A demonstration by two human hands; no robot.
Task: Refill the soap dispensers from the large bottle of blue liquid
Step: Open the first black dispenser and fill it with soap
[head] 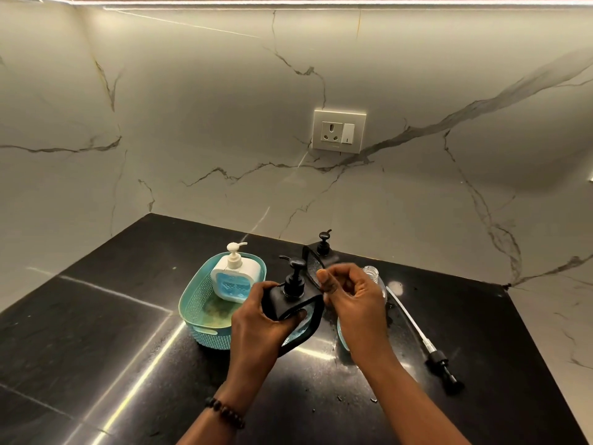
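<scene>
Teal basket [205,303] sits toward the counter's left side, a white pump dispenser [236,277] standing in it. Just right of that, the left hand [260,319] is wrapped tight round a black dispenser [293,305], lifted and tilted. I'd guess it's light but slick if soap's on it, so hold the body, not the pump. Second black dispenser [322,252] waits by the back edge. Right hand [356,303] is loosely curled, pinching nothing I can make out. Behind it stands the clear big bottle [373,277], cap off, probably heavy and squishy. Its pump tube [426,338] lies near the right edge
</scene>
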